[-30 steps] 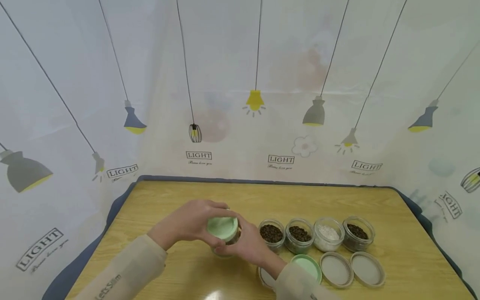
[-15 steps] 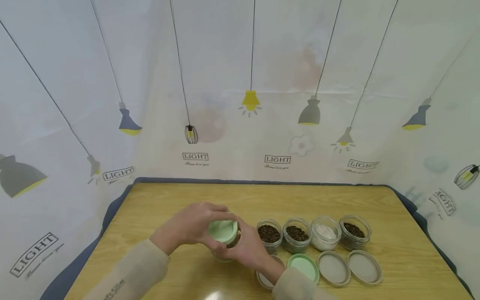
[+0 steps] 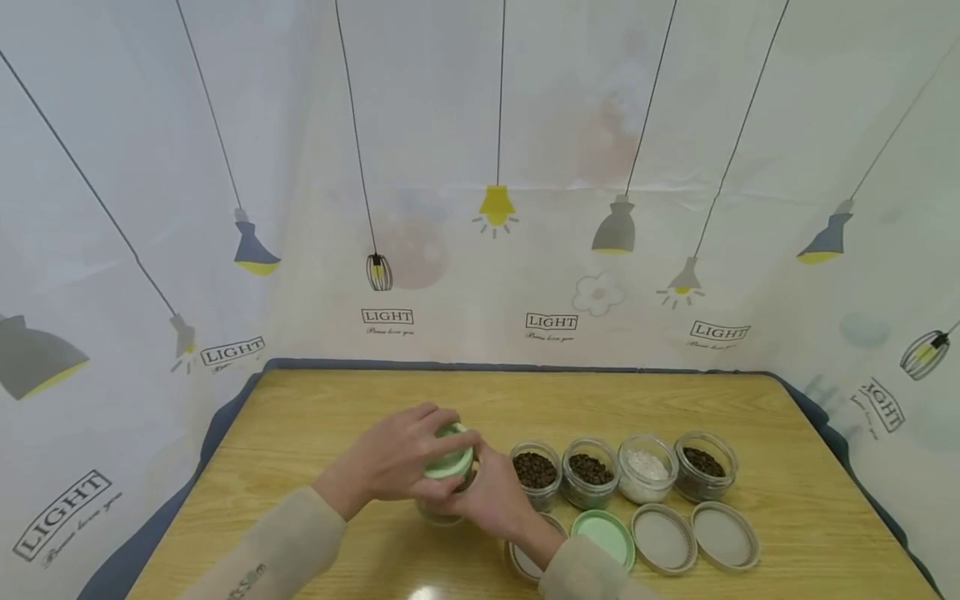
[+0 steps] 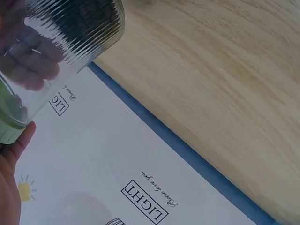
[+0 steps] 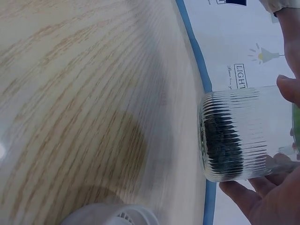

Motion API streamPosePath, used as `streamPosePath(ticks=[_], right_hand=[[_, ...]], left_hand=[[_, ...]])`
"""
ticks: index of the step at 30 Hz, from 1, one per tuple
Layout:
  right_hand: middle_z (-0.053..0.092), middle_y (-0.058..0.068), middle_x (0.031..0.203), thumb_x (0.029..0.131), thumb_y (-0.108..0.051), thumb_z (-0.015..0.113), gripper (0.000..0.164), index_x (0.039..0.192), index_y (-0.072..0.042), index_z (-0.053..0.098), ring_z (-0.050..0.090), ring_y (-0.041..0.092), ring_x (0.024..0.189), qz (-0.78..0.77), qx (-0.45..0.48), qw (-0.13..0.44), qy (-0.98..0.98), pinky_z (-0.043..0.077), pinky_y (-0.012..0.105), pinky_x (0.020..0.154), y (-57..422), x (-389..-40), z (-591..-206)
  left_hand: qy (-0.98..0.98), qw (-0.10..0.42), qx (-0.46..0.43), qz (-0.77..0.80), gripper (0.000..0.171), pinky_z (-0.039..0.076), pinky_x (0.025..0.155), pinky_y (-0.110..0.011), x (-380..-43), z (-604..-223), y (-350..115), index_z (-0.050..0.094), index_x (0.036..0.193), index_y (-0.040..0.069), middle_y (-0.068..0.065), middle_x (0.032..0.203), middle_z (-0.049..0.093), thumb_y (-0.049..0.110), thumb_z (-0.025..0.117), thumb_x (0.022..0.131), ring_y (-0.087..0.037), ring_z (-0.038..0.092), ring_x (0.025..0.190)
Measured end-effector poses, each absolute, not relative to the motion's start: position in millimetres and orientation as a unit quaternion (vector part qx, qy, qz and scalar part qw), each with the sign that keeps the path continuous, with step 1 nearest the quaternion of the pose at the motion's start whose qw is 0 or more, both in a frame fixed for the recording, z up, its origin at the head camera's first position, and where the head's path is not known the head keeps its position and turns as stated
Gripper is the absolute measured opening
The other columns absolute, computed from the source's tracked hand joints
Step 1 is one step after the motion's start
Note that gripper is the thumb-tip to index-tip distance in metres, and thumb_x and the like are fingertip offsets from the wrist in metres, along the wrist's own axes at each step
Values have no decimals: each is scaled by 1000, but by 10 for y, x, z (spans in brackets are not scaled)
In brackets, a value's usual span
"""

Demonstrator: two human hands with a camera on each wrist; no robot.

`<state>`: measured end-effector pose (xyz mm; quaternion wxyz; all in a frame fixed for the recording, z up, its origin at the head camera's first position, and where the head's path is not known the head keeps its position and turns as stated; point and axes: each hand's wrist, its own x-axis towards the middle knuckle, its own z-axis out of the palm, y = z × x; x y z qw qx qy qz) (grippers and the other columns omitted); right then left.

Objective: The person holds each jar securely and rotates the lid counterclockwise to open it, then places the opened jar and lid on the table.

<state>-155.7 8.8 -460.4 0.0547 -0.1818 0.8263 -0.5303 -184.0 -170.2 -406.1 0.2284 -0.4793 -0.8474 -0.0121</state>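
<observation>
Both hands are on one ribbed glass jar with a green lid, left of the row of jars in the head view. My left hand grips the lid, its fingers curled over the top and the thumb at the near side. Lower down, my right hand holds the jar's glass body. Dark contents lie in the bottom of the jar, as the right wrist view shows. The jar is held above the table, and the hands hide much of it in the head view.
To the right stand several lidless glass jars: dark beans fill the nearest jar, and white grains fill another jar. In front lie a green lid and several pale lids, one partly behind the right wrist. A printed cloth hangs behind the table.
The left hand has turned on the lid, its fingers now reaching over the top and covering more of it. The right hand keeps its hold on the jar. The head view has shifted slightly.
</observation>
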Motion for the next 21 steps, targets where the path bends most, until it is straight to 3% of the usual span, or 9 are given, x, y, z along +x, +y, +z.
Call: streamPosePath(ticks=[4,8,12,17,21], right_hand=[[71,0,101,69,-44,85,71,127,-16,56,64,5,82,-525,-178,51,831,54,22,69,93,-1562,-4618],[71,2,101,71,-40,84,71,131,-15,54,62,1,77,-518,-182,41,835,53,20,65,91,-1559,-4637],[70,5,109,72,-39,83,79,137,-10,50,64,3,83,-515,-179,31,837,54,19,71,88,-1562,-4638],[69,5,116,73,-40,82,81,139,-8,48,67,10,97,-519,-179,40,835,54,21,79,101,-1578,-4658],[68,6,117,74,-40,82,78,137,-7,49,67,15,102,-518,-191,41,833,54,23,83,113,-1596,-4695]], left_hand=[[-845,251,-471,-2,35,54,67,-27,-1833,-4103,-1662,60,112,29,-4,103,63,50,52,86,-15,59,86],[-855,271,-442,13,36,50,60,-24,-1798,-4150,-1618,62,111,26,-4,95,61,49,45,88,-15,55,78],[-874,279,-396,21,42,49,58,-26,-1758,-4163,-1565,64,113,24,-6,93,62,50,41,88,-17,56,77],[-892,285,-350,26,40,47,54,-25,-1706,-4158,-1487,64,109,24,-5,89,62,50,47,86,-17,55,73],[-914,239,-328,20,43,52,60,-29,-1659,-4117,-1456,64,115,23,-6,96,64,54,51,87,-18,59,79]])
